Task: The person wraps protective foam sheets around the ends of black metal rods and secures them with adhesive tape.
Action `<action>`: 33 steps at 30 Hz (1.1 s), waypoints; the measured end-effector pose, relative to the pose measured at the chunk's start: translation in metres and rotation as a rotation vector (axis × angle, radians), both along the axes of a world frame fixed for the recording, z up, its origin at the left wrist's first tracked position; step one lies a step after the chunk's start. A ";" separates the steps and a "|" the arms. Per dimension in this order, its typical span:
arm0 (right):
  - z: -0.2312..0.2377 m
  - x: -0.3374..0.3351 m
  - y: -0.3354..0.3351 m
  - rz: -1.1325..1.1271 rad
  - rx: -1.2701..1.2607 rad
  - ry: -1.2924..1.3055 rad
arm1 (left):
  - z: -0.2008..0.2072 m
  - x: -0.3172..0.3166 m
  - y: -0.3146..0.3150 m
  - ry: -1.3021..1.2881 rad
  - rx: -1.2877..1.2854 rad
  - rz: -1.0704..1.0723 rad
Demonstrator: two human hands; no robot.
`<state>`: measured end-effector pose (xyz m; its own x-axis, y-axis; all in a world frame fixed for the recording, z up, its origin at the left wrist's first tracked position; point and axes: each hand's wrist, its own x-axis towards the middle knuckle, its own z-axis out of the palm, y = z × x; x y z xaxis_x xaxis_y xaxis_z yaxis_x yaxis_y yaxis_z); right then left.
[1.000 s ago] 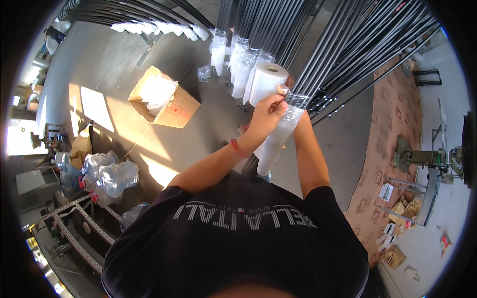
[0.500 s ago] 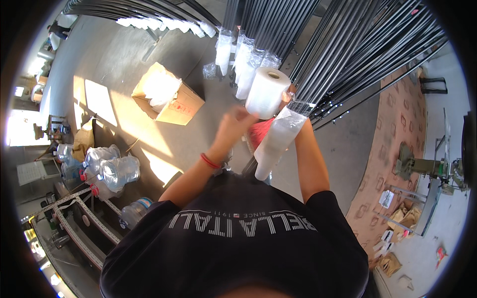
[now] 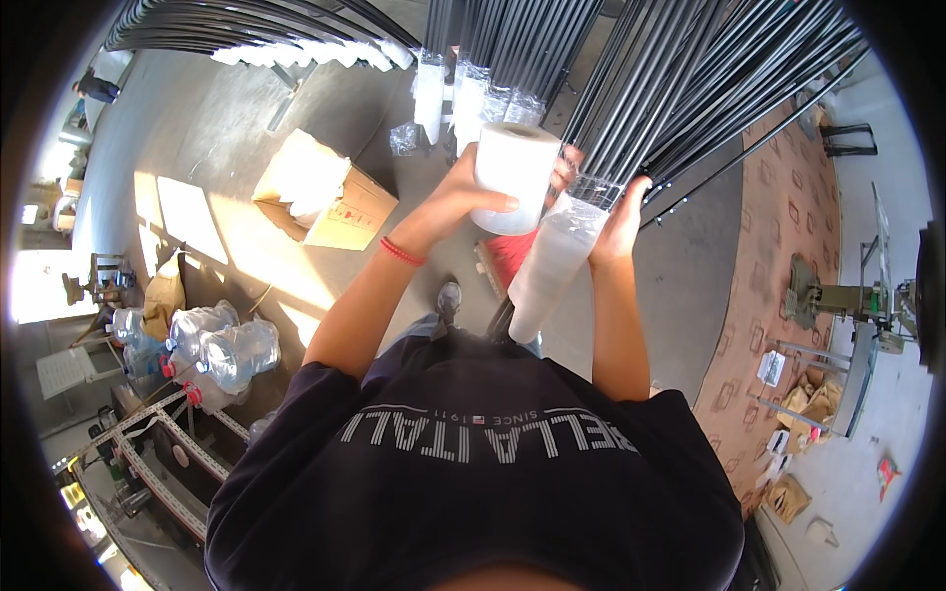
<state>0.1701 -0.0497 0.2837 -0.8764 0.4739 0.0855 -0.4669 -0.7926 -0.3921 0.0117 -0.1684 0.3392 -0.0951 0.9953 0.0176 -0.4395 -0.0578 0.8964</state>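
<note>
A roll of clear plastic film (image 3: pixel 514 187) stands nearly upright in front of me. My left hand (image 3: pixel 458 202) is closed on its left side, the thumb lying across the front. Just right of it, a bundle of thin black rods (image 3: pixel 631 108) slants toward me. Its near end is a thick sleeve of clear film (image 3: pixel 554 266). My right hand (image 3: pixel 619 227) curls behind the bundle at the top of this sleeve; its fingertips show between bundle and roll. How firmly they press is partly hidden. Beneath the roll lies something red (image 3: pixel 510 258).
More rod bundles with film-wrapped ends (image 3: pixel 473 103) rest at the far side. An opened cardboard box (image 3: pixel 360 212) sits on the floor at the left, with large clear water bottles (image 3: pixel 236 350) and a metal frame (image 3: pixel 163 458) nearer. Patterned pinkish flooring (image 3: pixel 749 325) runs along the right.
My left hand has moved from a blurred position beside the roll to a grip on its side. The roll has shifted slightly left and tilted. My right hand shows more beside the bundle.
</note>
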 end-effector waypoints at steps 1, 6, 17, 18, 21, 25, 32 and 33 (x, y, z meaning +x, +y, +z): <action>0.000 0.003 -0.001 -0.076 0.051 -0.131 | 0.006 0.001 0.001 0.002 0.012 -0.019; 0.020 0.004 -0.010 -0.303 0.482 -0.636 | -0.017 -0.003 -0.010 0.340 -0.031 0.226; 0.008 0.017 -0.024 -0.222 0.077 -0.283 | 0.002 0.085 0.010 0.473 0.225 -0.079; 0.004 0.022 -0.029 -0.231 0.002 -0.240 | 0.009 0.091 0.018 0.516 0.206 -0.106; -0.021 0.044 -0.035 -0.458 -0.031 -0.107 | 0.011 0.101 0.029 0.503 0.178 -0.029; 0.002 0.062 -0.061 -0.950 0.230 -0.460 | 0.026 0.104 0.019 0.635 0.112 0.068; 0.068 0.072 -0.090 -1.059 0.488 -0.906 | 0.016 0.138 0.013 0.971 0.234 0.330; 0.066 0.076 -0.087 -1.054 0.450 -0.870 | 0.018 0.139 0.015 0.965 0.256 0.324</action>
<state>0.2461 -0.1364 0.3497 0.0079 0.9995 0.0292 -0.2335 0.0303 -0.9719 0.1508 -0.1538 0.3572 -0.1900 0.8808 0.4338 0.5255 -0.2819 0.8027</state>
